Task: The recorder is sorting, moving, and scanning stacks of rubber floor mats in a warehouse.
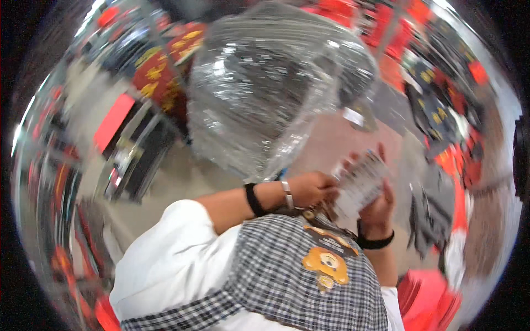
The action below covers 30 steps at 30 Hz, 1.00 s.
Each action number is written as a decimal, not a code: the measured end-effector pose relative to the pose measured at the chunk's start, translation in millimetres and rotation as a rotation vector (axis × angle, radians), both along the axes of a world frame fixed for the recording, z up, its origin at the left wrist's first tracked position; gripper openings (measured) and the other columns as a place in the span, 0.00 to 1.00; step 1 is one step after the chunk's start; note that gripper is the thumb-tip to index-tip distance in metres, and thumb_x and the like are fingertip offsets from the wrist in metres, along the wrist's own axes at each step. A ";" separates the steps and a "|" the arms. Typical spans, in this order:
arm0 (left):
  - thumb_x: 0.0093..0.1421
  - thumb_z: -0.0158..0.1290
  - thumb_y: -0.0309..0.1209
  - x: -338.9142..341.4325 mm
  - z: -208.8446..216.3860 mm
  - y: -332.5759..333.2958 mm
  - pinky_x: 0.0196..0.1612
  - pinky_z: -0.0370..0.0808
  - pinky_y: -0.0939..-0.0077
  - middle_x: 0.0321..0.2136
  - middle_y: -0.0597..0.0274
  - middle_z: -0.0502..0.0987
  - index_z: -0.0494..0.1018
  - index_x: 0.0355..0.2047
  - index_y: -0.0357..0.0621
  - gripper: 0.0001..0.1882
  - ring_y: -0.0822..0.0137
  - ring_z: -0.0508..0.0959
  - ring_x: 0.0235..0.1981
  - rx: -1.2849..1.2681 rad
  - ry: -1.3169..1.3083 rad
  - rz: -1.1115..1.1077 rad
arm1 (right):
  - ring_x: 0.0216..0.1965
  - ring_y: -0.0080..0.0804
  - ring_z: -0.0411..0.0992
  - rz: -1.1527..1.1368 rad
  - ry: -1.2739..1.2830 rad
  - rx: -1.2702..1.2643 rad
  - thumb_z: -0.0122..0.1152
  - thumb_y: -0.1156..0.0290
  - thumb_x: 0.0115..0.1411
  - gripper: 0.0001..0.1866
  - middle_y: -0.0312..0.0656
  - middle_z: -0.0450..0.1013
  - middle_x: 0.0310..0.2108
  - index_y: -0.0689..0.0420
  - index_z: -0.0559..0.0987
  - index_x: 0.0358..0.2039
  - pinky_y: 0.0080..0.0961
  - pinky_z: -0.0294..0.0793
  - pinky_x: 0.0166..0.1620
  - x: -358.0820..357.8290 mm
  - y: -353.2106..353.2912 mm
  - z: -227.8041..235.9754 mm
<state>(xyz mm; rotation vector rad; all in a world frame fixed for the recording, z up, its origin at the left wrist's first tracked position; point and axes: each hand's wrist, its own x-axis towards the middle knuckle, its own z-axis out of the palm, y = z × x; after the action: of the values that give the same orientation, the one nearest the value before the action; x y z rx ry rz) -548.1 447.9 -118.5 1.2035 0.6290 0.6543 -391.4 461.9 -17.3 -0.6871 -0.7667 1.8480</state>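
Note:
A whitish printed sheet or packet [360,185], smeared by motion, is held in front of my chest. My left hand [313,188] is closed, its fingertips pinching the near left edge of it. Behind and to the right, my right hand [380,207] cradles the same sheet, thumb along the right side and fingertips showing past its far edge. Just below my left fingers there is a small brownish thing [323,212], too blurred to name. Beyond my hands stands a large bundle [259,94] wrapped in shiny clear plastic film, dark inside.
Beside the bundle lies a reddish-brown surface [326,144] with a white paper [353,117] on it. Grey cloth [433,212] hangs at the right. A dark stack with a red top panel [114,122] stands at the left. Racks of red and dark goods line both sides.

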 end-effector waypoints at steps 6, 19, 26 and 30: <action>0.62 0.47 0.41 130.0 -98.9 321.0 0.32 0.70 0.69 0.21 0.57 0.75 0.73 0.28 0.36 0.18 0.68 0.71 0.24 0.059 -0.203 0.180 | 0.38 0.35 0.68 0.150 -0.306 0.164 0.45 0.56 0.62 0.29 0.43 0.66 0.40 0.54 0.56 0.60 0.36 0.69 0.46 84.6 331.3 -63.9; 0.60 0.47 0.34 161.7 -142.6 421.9 0.32 0.68 0.70 0.21 0.53 0.73 0.72 0.28 0.34 0.13 0.68 0.70 0.25 0.217 -0.062 0.494 | 0.46 0.37 0.64 0.445 -0.165 0.122 0.47 0.55 0.60 0.27 0.44 0.61 0.49 0.51 0.59 0.56 0.40 0.65 0.52 131.0 473.2 -151.1; 0.59 0.47 0.37 139.8 -159.5 436.7 0.30 0.69 0.69 0.22 0.50 0.73 0.71 0.31 0.32 0.16 0.65 0.72 0.24 0.076 0.132 0.860 | 0.53 0.41 0.64 0.608 -0.237 0.206 0.45 0.53 0.61 0.30 0.47 0.62 0.53 0.58 0.58 0.58 0.38 0.63 0.55 125.5 584.4 -183.4; 0.60 0.46 0.37 142.2 -179.4 430.2 0.28 0.70 0.72 0.23 0.59 0.75 0.74 0.33 0.37 0.14 0.70 0.73 0.24 0.212 0.272 1.189 | 0.52 0.36 0.64 0.524 -0.409 0.042 0.49 0.60 0.61 0.27 0.46 0.66 0.51 0.58 0.59 0.58 0.33 0.60 0.57 199.9 724.7 -285.7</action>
<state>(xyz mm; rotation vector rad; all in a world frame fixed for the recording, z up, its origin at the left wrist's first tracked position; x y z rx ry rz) -406.0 878.2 -297.9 1.0322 1.5651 1.5814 -191.5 1186.6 -302.9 -0.9145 -1.3492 2.1743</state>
